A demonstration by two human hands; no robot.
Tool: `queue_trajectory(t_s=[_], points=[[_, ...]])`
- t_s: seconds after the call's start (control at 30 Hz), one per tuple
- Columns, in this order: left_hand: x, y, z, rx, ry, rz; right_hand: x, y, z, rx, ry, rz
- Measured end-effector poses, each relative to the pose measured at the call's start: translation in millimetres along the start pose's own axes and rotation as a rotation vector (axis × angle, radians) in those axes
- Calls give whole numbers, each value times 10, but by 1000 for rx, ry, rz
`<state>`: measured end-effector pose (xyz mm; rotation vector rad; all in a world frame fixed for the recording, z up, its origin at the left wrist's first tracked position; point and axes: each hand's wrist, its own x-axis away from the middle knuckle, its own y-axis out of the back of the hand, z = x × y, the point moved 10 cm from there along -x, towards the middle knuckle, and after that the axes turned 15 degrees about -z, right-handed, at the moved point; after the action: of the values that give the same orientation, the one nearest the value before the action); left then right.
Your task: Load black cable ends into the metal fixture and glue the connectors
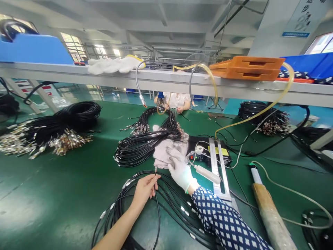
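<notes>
My left hand, bare, pinches a black cable just below its metal end. My right hand, in a white glove, reaches over a pale pink cloth; its fingers touch the cloth, and whether they hold part of it is unclear. Loose coils of black cable with white tags lie under and around my hands. Beyond my left hand rests a bundle of black cables. Right of the cloth is a black device with a red display.
A metal frame and a white handle lie right of my right hand. A wrapped tube is farther right. Cable bundles sit at left. A shelf crosses above. A person sits opposite.
</notes>
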<state>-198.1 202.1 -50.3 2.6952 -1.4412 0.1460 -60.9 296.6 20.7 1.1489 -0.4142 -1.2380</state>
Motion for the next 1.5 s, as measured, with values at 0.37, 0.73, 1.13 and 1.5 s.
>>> queue_trajectory(t_s=[0.37, 0.73, 1.13, 1.5], points=[[-16, -9, 20, 10, 3, 3, 61, -29, 8, 12, -17, 51], [-12, -15, 28, -3, 1, 7, 54, 10, -49, -49, -51, 38], [-21, -14, 74, -14, -9, 18, 94, 118, -63, -163, -50, -32], [15, -26, -40, 7, -41, 23, 146, 90, -60, -74, -14, -5]])
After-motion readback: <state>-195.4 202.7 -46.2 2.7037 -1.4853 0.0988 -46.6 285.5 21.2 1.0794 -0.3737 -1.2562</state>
